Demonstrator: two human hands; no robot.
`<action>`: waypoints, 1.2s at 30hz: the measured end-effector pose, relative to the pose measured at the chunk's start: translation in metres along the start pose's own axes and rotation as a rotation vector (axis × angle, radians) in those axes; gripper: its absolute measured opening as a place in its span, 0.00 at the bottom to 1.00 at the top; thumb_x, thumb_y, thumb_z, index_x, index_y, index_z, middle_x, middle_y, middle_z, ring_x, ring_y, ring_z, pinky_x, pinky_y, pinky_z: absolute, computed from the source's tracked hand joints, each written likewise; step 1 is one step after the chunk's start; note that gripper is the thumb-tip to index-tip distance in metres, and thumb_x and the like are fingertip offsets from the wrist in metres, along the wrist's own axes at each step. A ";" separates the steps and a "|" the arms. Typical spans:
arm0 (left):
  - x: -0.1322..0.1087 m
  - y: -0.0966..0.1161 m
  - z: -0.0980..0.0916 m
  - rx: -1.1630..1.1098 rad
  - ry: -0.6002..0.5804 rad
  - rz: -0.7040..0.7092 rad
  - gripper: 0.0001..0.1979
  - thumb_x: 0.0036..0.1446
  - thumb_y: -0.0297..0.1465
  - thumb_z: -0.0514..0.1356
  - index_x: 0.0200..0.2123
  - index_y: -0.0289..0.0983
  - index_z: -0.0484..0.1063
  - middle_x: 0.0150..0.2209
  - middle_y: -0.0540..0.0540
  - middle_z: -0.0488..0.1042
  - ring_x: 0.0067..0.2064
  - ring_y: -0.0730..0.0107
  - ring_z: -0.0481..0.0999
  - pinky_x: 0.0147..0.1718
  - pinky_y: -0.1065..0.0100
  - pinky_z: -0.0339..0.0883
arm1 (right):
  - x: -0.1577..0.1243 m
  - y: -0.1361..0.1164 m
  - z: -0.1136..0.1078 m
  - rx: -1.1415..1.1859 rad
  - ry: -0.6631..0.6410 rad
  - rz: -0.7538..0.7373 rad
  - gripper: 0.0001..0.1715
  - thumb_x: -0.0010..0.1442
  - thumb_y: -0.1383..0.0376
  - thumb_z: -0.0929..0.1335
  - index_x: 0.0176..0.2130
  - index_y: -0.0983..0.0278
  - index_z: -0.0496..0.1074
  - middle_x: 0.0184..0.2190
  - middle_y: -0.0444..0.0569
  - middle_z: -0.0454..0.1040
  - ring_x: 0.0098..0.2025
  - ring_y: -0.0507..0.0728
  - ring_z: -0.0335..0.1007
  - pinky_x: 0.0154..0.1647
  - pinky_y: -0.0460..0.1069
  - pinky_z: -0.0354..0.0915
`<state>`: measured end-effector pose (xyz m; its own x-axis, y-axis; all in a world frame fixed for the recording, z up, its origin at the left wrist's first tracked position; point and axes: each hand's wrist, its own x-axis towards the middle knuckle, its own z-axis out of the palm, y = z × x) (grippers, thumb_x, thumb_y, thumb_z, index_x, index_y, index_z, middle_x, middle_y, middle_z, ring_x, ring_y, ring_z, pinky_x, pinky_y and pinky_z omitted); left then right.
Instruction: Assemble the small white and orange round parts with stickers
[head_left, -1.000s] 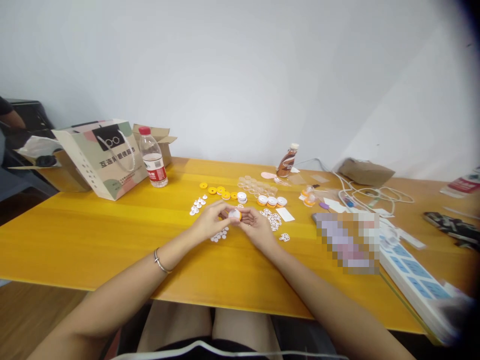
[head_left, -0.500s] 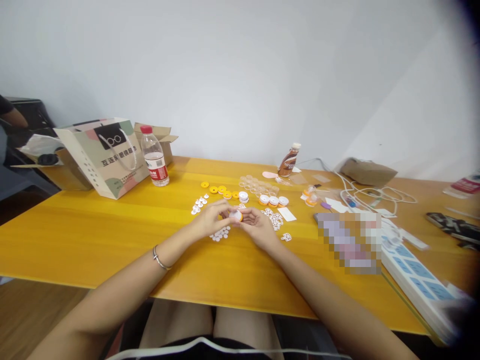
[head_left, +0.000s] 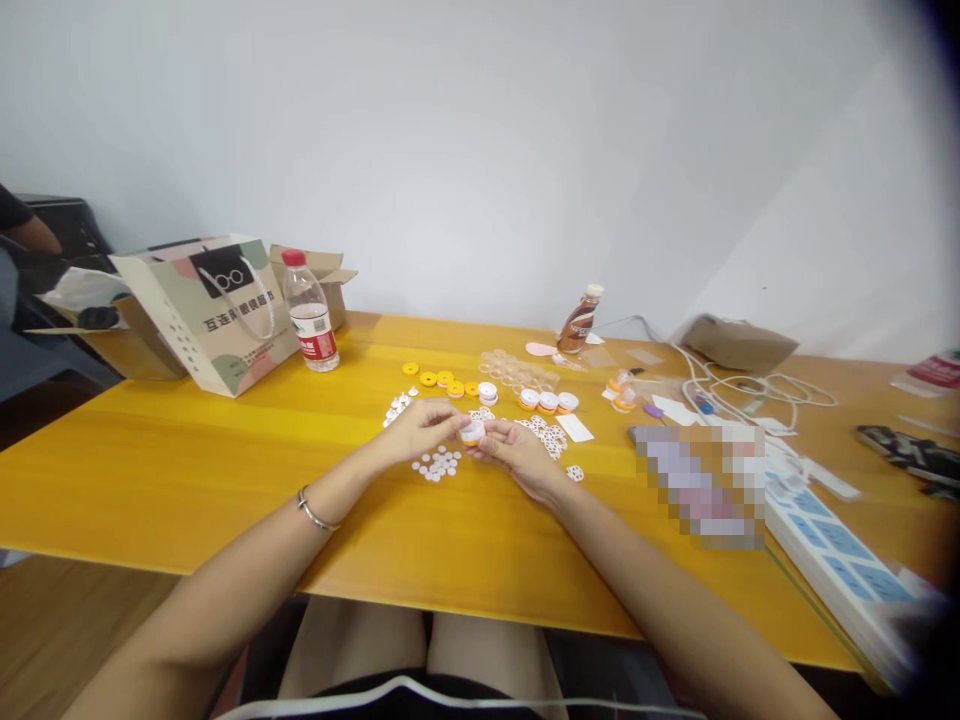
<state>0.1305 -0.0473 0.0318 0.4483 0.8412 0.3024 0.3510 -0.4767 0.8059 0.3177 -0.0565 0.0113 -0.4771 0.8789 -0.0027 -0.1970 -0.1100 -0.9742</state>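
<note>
Between my two hands is a small round white-and-orange plastic case [head_left: 472, 434], its white side tipped up. The fingers of my left hand [head_left: 421, 428] pinch its left edge. My right hand [head_left: 521, 455] grips it from the right. Small white discs [head_left: 436, 464] lie just below my left hand, and white pegged pieces [head_left: 397, 405] sit behind it, partly covered. Beyond my hands stand yellow rings [head_left: 428, 379], a white round piece [head_left: 487, 393] and several white-and-orange round cases [head_left: 547, 402]. White cut-out pieces [head_left: 547, 437] are spread behind my right hand.
Clear plastic rings [head_left: 517, 370] lie farther back. A water bottle [head_left: 311, 320] and a paper bag [head_left: 217, 315] stand at left, a brown drink bottle [head_left: 581, 320] at the back. Cables [head_left: 720, 370] and a power strip [head_left: 832, 545] occupy the right side.
The round case has tilted so its white face now points more upward. My left hand has shifted slightly left, uncovering more of the white discs.
</note>
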 end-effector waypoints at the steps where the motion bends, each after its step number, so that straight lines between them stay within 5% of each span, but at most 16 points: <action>1: 0.000 0.000 0.001 -0.011 -0.005 -0.020 0.17 0.52 0.42 0.56 0.31 0.32 0.74 0.26 0.47 0.73 0.28 0.74 0.71 0.27 0.74 0.64 | 0.000 0.000 0.000 -0.005 -0.003 0.002 0.17 0.43 0.61 0.73 0.35 0.64 0.72 0.32 0.45 0.76 0.33 0.52 0.73 0.44 0.50 0.65; 10: -0.005 0.002 0.000 -0.039 -0.151 -0.042 0.18 0.43 0.36 0.64 0.37 0.32 0.72 0.30 0.46 0.75 0.31 0.73 0.72 0.31 0.73 0.66 | -0.005 -0.001 0.000 -0.089 -0.044 0.025 0.24 0.40 0.61 0.74 0.34 0.62 0.60 0.27 0.43 0.76 0.30 0.53 0.73 0.38 0.52 0.66; 14: -0.008 0.008 0.004 0.016 -0.158 0.022 0.17 0.45 0.36 0.63 0.38 0.33 0.71 0.31 0.46 0.74 0.32 0.73 0.71 0.33 0.71 0.65 | -0.002 -0.014 -0.019 -0.300 -0.092 0.046 0.24 0.41 0.60 0.73 0.36 0.62 0.61 0.26 0.43 0.75 0.29 0.53 0.72 0.36 0.50 0.65; 16: -0.011 0.012 0.009 0.103 -0.198 0.086 0.17 0.45 0.37 0.63 0.38 0.34 0.71 0.32 0.46 0.73 0.32 0.73 0.70 0.33 0.71 0.64 | -0.001 -0.025 -0.038 -0.502 0.060 -0.019 0.21 0.44 0.57 0.71 0.36 0.62 0.63 0.24 0.43 0.73 0.27 0.52 0.70 0.32 0.49 0.64; 19: -0.015 0.017 0.021 0.182 -0.314 0.174 0.15 0.46 0.35 0.62 0.38 0.36 0.72 0.34 0.46 0.73 0.33 0.72 0.70 0.32 0.72 0.63 | 0.000 -0.041 -0.069 -0.892 0.457 -0.116 0.18 0.46 0.52 0.68 0.31 0.63 0.65 0.20 0.43 0.70 0.23 0.52 0.65 0.26 0.47 0.60; 21: -0.018 0.017 0.029 0.195 -0.368 0.193 0.14 0.46 0.33 0.62 0.39 0.36 0.71 0.36 0.46 0.72 0.33 0.72 0.70 0.32 0.72 0.63 | -0.003 -0.049 -0.085 -1.073 0.538 -0.109 0.17 0.47 0.52 0.67 0.27 0.64 0.66 0.21 0.45 0.69 0.23 0.51 0.63 0.25 0.46 0.58; 26: -0.022 0.017 0.038 0.260 -0.401 0.235 0.16 0.49 0.33 0.60 0.43 0.38 0.70 0.39 0.45 0.71 0.36 0.71 0.70 0.35 0.71 0.63 | -0.014 -0.057 -0.103 -1.221 0.203 0.111 0.15 0.42 0.55 0.70 0.25 0.64 0.67 0.21 0.43 0.67 0.24 0.51 0.61 0.24 0.45 0.55; 29: -0.019 0.012 0.036 0.292 -0.324 0.237 0.20 0.51 0.39 0.58 0.47 0.38 0.67 0.41 0.44 0.70 0.38 0.70 0.69 0.37 0.70 0.63 | -0.018 -0.055 -0.103 -1.186 0.030 0.203 0.16 0.39 0.58 0.72 0.28 0.63 0.68 0.20 0.41 0.64 0.23 0.49 0.58 0.21 0.44 0.53; 33: -0.012 -0.001 0.035 0.421 -0.110 0.193 0.16 0.57 0.37 0.52 0.46 0.37 0.68 0.40 0.43 0.69 0.41 0.66 0.68 0.41 0.65 0.62 | -0.017 -0.051 -0.097 -1.171 -0.001 0.215 0.14 0.37 0.63 0.72 0.28 0.63 0.68 0.19 0.40 0.62 0.21 0.49 0.56 0.20 0.44 0.52; 36: -0.008 -0.008 0.037 0.527 -0.064 0.174 0.15 0.58 0.34 0.51 0.47 0.37 0.66 0.44 0.42 0.68 0.46 0.63 0.67 0.45 0.61 0.60 | -0.015 -0.049 -0.092 -1.169 -0.012 0.193 0.11 0.40 0.63 0.70 0.27 0.63 0.68 0.19 0.41 0.63 0.22 0.49 0.57 0.21 0.44 0.53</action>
<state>0.1545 -0.0594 0.0043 0.5794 0.7295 0.3635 0.6237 -0.6839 0.3784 0.4133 -0.0214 0.0386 -0.4221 0.8893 -0.1759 0.7787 0.2563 -0.5727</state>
